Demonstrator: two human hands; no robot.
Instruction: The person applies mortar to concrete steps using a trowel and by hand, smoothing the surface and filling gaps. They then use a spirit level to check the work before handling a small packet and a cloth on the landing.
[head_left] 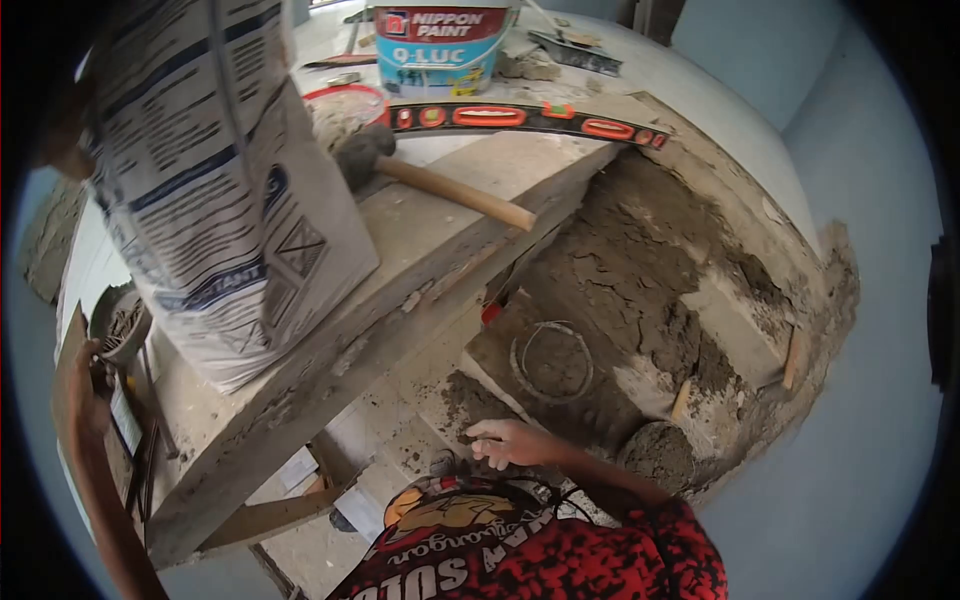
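My right hand (508, 442) reaches forward and down with its fingers spread. It lies on the grey mortar bed (620, 270) just below a wooden plank (400, 290), and nothing is in it. At the far left edge my left hand (86, 385) is raised and closed around the dark handle of a small trowel (120, 325) loaded with wet mortar, next to a thin wooden board (68, 350). My red patterned shirt (560, 555) fills the bottom of the view.
A printed cement bag (220, 190) stands on the plank beside a rubber mallet (440, 185). A spirit level (525, 118) and a paint bucket (440, 45) lie beyond. A round ring mark (552, 358), a mortar lump (658, 452) and small wooden pegs (792, 358) sit in the mortar.
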